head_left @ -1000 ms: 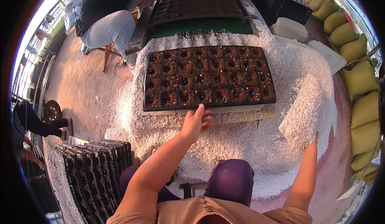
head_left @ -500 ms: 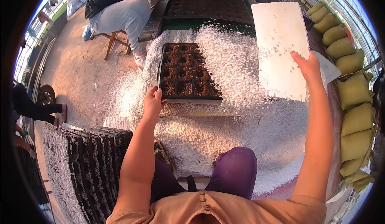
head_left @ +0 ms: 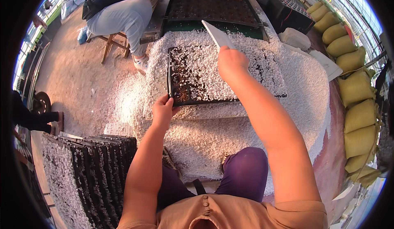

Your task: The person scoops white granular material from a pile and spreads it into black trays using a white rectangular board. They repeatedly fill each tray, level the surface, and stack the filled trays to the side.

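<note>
Black tray (head_left: 169, 75): amid white granules (head_left: 303, 79), in front of the person; long axis left-right, cells facing up.
White board (head_left: 217, 35): above tray's far half, tilted; long axis slants from hand away and leftward.
Right hand (head_left: 233, 65): clamped on board's near end.
Left hand (head_left: 163, 111): pinching tray's near-left corner.
Vs 0.5 s ago: board swung in from right; granules now cover most cells.

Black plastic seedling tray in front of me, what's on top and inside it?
Loose white granules cover most of the black plastic seedling tray; brown soil shows near its left end. What lies beneath the thickest granules can't be seen.
</note>
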Available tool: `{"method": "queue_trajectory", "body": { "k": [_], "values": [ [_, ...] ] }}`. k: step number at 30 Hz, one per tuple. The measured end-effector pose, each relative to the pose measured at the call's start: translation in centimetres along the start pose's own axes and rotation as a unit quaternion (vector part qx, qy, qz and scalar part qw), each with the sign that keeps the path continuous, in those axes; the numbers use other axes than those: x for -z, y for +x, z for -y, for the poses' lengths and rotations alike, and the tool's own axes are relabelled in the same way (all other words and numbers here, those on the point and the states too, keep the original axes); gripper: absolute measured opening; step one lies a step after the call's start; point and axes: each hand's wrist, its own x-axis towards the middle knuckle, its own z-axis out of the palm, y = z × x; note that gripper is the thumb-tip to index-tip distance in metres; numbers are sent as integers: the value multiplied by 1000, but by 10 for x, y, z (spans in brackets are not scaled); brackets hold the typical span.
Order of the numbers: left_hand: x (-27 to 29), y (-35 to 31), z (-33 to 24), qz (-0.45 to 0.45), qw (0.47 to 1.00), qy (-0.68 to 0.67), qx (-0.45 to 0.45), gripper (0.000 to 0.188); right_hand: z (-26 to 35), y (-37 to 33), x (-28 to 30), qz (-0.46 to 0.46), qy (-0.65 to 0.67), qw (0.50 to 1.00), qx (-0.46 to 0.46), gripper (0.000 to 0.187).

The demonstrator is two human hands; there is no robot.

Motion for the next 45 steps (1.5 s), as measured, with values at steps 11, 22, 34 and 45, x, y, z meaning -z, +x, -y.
{"method": "queue_trajectory", "body": {
  "k": [11, 22, 34, 45],
  "values": [
    [14, 0, 14, 106, 968, 15, -225, 32, 145, -122, -7, -86, 45, 906, 413, 28],
    [-12, 16, -1, -52, 999, -1, -6, 44, -60, -2, -50, 108, 543, 832, -35, 45],
    [-1, 28, -14, -44, 995, -18, 91, 33, -423, -60, 7, -11, 476, 838, -266, 43],
    [-22, 92, -26, -93, 983, 161, -12, 32, -356, -67, -88, 30, 754, 583, -301, 54]
  ]
}}
